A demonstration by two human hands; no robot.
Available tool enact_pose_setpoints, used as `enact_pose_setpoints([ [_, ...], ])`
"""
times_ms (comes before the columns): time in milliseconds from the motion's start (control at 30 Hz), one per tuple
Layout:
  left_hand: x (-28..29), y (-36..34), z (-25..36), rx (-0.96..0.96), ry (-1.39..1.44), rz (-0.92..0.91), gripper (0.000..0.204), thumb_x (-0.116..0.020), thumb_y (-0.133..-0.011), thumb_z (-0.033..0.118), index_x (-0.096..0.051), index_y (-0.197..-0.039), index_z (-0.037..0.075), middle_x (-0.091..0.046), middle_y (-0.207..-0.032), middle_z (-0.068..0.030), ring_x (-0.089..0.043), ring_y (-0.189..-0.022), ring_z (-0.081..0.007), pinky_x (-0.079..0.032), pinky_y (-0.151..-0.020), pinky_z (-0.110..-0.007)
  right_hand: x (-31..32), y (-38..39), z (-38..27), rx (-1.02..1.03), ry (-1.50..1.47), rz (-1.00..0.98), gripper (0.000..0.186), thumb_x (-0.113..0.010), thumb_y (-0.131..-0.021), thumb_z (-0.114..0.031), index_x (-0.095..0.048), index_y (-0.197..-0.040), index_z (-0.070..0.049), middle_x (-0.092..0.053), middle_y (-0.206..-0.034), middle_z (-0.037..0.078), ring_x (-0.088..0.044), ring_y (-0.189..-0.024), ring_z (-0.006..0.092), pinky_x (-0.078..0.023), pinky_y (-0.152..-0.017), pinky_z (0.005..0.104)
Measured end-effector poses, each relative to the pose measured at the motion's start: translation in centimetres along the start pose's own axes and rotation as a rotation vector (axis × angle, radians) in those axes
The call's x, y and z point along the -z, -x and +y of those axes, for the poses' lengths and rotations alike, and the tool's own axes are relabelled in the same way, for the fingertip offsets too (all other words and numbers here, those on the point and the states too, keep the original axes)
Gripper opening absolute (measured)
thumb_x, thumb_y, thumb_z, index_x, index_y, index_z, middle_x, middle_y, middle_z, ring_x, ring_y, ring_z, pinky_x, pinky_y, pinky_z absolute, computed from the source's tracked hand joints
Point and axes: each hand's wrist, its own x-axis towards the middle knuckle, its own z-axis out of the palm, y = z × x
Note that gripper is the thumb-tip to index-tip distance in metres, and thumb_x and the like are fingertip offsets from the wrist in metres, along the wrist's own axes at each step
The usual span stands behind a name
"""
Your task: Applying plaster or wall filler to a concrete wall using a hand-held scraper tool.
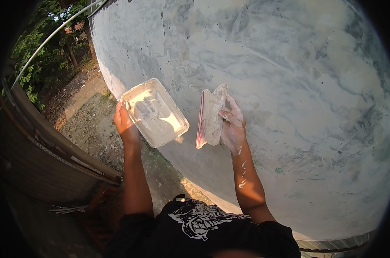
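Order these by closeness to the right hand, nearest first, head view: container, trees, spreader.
1. Spreader: held in the right hand.
2. Container: to its left, in the left hand.
3. Trees: background, far upper left.

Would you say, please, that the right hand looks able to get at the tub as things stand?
Probably yes: the left hand holds the tub close by, with nothing else in the gap, though the right hand is occupied by a scraper, which would likely meet it first.
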Motion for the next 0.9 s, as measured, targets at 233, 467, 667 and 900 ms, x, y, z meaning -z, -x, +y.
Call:
enact_pose_setpoints([
  [233, -1.7, 2.2, -0.9, 0.194, 0.184, -0.057, 0.035, -0.041, -0.106, 0.028, -0.056, -0.122, 0.001, -0.064, -0.108, -0.0074, -0.063, -0.099, -0.0165, -0.052, -0.085, -0.031, 0.2, -2.6, 4.4, -0.288, -0.628, -0.558, 0.058, -0.047, -0.102, -0.039, -0.042, -0.143, 0.002, -0.059, -0.082, 0.007, -0.061, -0.071, 0.0178, -0.055, -0.070, 0.0308],
  [467, -1.9, 3.1, -1.6, 0.026, 0.062, -0.132, 0.029, -0.043, -0.106, 0.025, -0.056, -0.118, 0.002, -0.062, -0.104, -0.0055, -0.060, -0.092, -0.0135, -0.051, -0.081, -0.029, -0.9, -4.3, 7.7, -0.405, -0.847, -0.654, 0.078, -0.040, -0.100, -0.067, -0.049, -0.139, -0.001, -0.064, -0.091, 0.012, -0.063, -0.071, 0.0215, -0.060, -0.061, 0.0329],
  [667, -1.6, 3.1, -1.7, -0.062, 0.027, -0.093, 0.027, -0.045, -0.104, 0.021, -0.056, -0.114, -0.001, -0.061, -0.102, -0.0053, -0.058, -0.090, -0.0124, -0.049, -0.082, -0.028, -1.7, -2.7, 9.7, -0.433, -0.487, -0.249, 0.061, -0.042, -0.104, -0.056, -0.050, -0.141, -0.008, -0.066, -0.118, 0.014, -0.068, -0.104, 0.0254, -0.060, -0.089, 0.0410],
  [900, -0.8, 2.0, -2.0, 0.058, 0.050, -0.110, 0.032, -0.043, -0.104, 0.025, -0.060, -0.110, -0.001, -0.063, -0.095, -0.0062, -0.060, -0.083, -0.0132, -0.051, -0.075, -0.029, -3.4, -1.9, 8.0, 0.047, 0.360, -0.334, 0.042, -0.044, -0.108, -0.041, -0.058, -0.128, -0.006, -0.065, -0.112, 0.013, -0.062, -0.096, 0.0165, -0.049, -0.089, 0.0330],
])
